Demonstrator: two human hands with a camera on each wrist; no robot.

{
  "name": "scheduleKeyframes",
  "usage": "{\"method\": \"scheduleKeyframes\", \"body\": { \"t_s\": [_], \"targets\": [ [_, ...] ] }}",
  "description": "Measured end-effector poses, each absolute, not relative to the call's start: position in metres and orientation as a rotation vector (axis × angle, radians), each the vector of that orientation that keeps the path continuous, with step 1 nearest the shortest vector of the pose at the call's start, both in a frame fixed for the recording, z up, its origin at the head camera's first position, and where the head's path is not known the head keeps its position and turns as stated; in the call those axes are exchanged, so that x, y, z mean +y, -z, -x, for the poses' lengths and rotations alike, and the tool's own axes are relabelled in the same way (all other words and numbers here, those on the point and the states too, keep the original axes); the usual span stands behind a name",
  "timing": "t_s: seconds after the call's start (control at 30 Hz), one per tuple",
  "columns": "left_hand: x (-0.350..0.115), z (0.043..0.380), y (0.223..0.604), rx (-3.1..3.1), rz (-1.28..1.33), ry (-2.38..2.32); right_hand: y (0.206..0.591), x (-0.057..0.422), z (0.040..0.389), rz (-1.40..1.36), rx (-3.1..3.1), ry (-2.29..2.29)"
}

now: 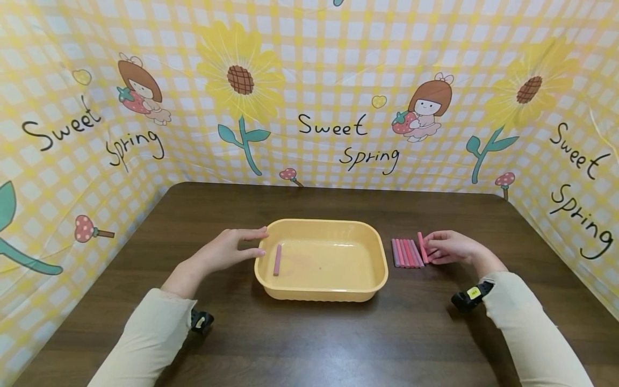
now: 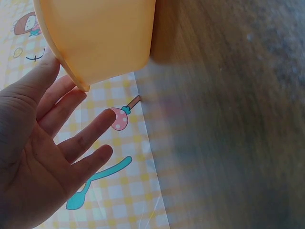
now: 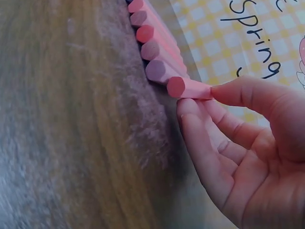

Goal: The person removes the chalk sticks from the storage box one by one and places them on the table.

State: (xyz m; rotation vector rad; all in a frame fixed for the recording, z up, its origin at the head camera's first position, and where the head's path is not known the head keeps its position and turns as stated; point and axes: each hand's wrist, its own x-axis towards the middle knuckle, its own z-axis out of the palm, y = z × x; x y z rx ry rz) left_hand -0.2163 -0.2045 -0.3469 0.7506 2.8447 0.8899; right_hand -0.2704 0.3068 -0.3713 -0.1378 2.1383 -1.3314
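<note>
A pink stick of chalk (image 3: pixel 190 88) is pinched between the thumb and fingers of my right hand (image 1: pixel 452 247). It stands tilted at the right end of a row of pink and purple chalk sticks (image 1: pixel 405 253) on the table. The fingertips of my left hand (image 1: pixel 224 248) touch the left rim of a yellow plastic tray (image 1: pixel 321 291), with fingers fairly straight. In the left wrist view, two fingers spread free below the rim. One purple chalk stick (image 1: pixel 278 260) lies inside the tray near its left wall.
The dark wooden table (image 1: pixel 314 344) carries the tray in the middle and the chalk row to its right. Pinkish dust (image 3: pixel 147 129) marks the wood beside the row. A yellow checked cloth (image 1: pixel 319 80) with printed flowers rises around the back and sides.
</note>
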Motion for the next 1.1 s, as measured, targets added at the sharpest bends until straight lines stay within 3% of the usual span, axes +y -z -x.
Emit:
{"method": "scheduleKeyframes", "body": {
  "t_s": [1.1],
  "targets": [
    [-0.205, 0.216, 0.346, 2.838, -0.733, -0.885, 0.361, 0.299, 0.268, 0.094, 2.278, 1.198]
  ]
}}
